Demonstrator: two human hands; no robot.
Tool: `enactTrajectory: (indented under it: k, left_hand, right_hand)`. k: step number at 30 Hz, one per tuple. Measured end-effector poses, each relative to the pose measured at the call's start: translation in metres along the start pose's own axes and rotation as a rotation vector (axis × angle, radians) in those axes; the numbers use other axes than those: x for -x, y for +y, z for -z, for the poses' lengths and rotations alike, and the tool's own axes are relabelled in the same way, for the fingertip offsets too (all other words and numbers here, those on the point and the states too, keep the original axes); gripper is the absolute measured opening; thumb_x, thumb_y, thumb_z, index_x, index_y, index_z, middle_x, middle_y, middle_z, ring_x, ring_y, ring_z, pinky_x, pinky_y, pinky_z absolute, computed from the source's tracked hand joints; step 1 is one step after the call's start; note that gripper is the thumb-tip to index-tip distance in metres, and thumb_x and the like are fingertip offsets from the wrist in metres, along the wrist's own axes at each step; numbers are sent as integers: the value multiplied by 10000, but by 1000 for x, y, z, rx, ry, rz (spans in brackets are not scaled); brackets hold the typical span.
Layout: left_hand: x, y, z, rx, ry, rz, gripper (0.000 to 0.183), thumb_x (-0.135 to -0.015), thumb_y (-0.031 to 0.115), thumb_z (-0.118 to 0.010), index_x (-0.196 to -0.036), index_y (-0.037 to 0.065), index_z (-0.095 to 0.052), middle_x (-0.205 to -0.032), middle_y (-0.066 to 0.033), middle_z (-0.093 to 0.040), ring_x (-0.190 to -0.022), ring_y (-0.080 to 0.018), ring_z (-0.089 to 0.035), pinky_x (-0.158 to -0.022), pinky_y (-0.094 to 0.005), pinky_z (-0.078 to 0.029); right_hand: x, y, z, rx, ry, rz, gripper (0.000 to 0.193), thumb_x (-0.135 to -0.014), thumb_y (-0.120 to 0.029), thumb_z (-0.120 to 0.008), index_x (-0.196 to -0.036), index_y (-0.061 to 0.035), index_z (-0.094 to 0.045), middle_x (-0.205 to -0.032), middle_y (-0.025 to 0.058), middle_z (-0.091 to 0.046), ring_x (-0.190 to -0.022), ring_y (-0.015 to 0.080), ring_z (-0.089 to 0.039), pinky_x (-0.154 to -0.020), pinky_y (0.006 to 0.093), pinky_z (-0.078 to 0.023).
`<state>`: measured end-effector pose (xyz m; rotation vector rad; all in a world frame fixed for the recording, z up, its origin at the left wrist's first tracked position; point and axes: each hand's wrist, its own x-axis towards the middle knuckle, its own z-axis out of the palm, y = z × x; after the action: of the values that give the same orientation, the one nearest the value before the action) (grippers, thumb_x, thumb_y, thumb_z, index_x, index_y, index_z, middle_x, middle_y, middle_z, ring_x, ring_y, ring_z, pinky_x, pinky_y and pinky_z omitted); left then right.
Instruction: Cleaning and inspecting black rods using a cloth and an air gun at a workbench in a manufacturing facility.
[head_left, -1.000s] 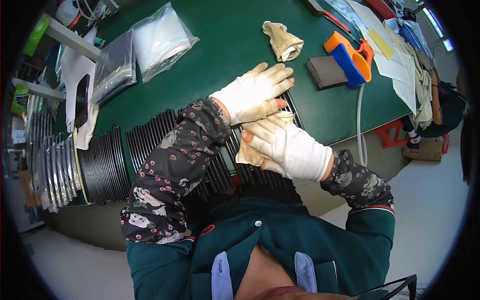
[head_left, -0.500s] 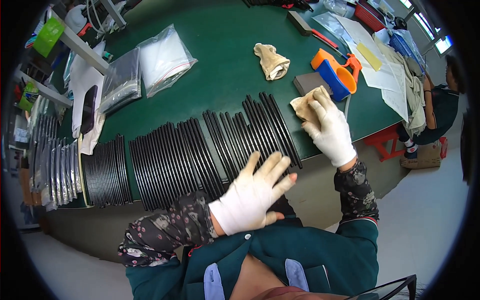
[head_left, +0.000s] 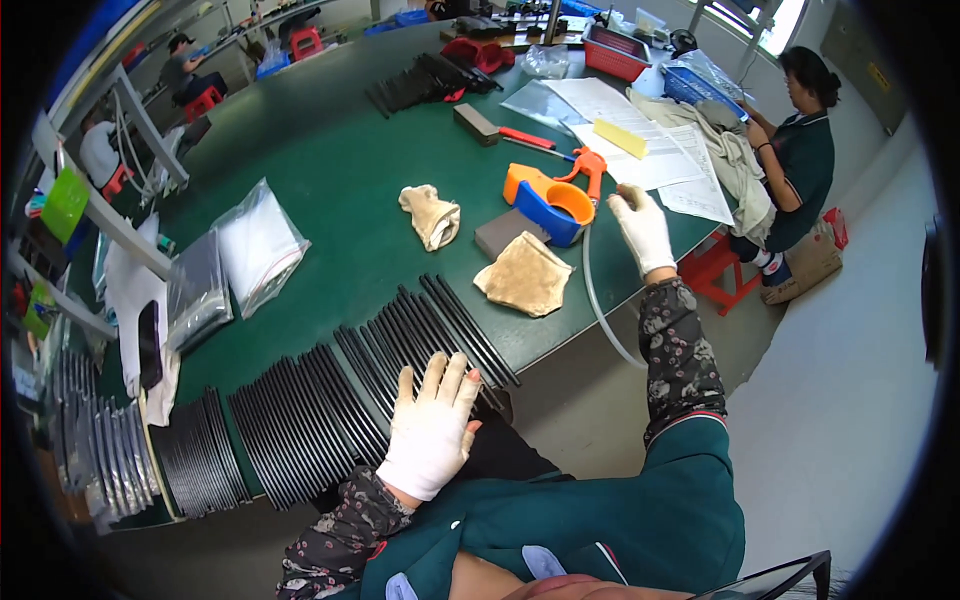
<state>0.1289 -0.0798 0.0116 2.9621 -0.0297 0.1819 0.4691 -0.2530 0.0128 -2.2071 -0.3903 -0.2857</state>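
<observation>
My left hand point(head_left: 432, 425), in a white glove with some fingertips bare, is spread open over the near ends of a row of thin black rods point(head_left: 300, 425). Whether it touches them I cannot tell. My right hand point(head_left: 643, 235), also gloved, hovers near the table's right edge with fingers slightly bent and nothing visible in them. Just left of it lies an orange gun-shaped tool point(head_left: 590, 170); a pale hose point(head_left: 598, 300) hangs over the edge nearby. A folded beige cloth point(head_left: 525, 277) lies flat beyond the rods.
An orange and blue ring-shaped holder point(head_left: 565, 205) stands by a grey block point(head_left: 508, 232). Another crumpled cloth point(head_left: 432, 215) lies farther left. Plastic bags point(head_left: 262, 240) and a phone point(head_left: 150, 345) are at left. Papers point(head_left: 650, 150) lie back right, near a seated co-worker point(head_left: 800, 160).
My right hand has let go of the beige cloth and moved away to the right, toward the orange tool. My left hand stays spread over the rods. The view has shifted right and up.
</observation>
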Motion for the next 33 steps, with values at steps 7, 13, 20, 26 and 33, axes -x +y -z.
enactTrajectory:
  k: [7, 13, 20, 26, 33]
  left_hand:
    - [14, 5, 18, 22, -6, 2, 817, -706, 283, -758, -1378, 0, -391, -1425, -217, -383, -1319, -412, -372, -1048, -587, -309]
    - [31, 2, 29, 25, 14, 65, 845, -674, 270, -783, -1369, -6, -390, -1407, -228, -403, -1301, -423, -393, -1043, -585, -323]
    - [8, 9, 34, 94, -46, -109, 718, -689, 270, -779, -1295, 24, -483, -1399, -178, -416, -1318, -366, -391, -1039, -515, -360]
    - [-14, -7, -9, 78, 63, -31, 734, -704, 258, -783, -1332, 49, -467, -1405, -181, -406, -1331, -358, -381, -1073, -482, -342]
    - [-24, 21, 0, 171, 84, -117, 750, -693, 345, -789, -1316, 44, -499, -1406, -191, -410, -1340, -356, -374, -1072, -542, -323]
  right_hand:
    - [-48, 2, -21, 399, -116, -356, 605, -783, -535, -619, -1159, -64, -665, -1167, 202, -651, -1089, 333, -630, -919, 401, -489]
    - [-63, -7, -42, 507, -210, -413, 493, -725, -418, -662, -1099, -100, -707, -1155, 158, -670, -1069, 290, -651, -891, 377, -505]
    - [-88, 28, -25, -583, -209, -351, 141, -765, -155, -641, -744, -51, -548, -596, 47, -493, -451, 165, -514, -411, 284, -394]
    - [-34, -13, 38, -627, -70, -130, 199, -853, -194, -648, -926, -28, -567, -650, -4, -501, -471, 78, -459, -424, 224, -367]
    - [77, -41, 86, -1443, -689, -240, 537, -912, -205, -545, -1358, 52, -390, -694, 33, -442, -424, 103, -377, -364, 231, -292]
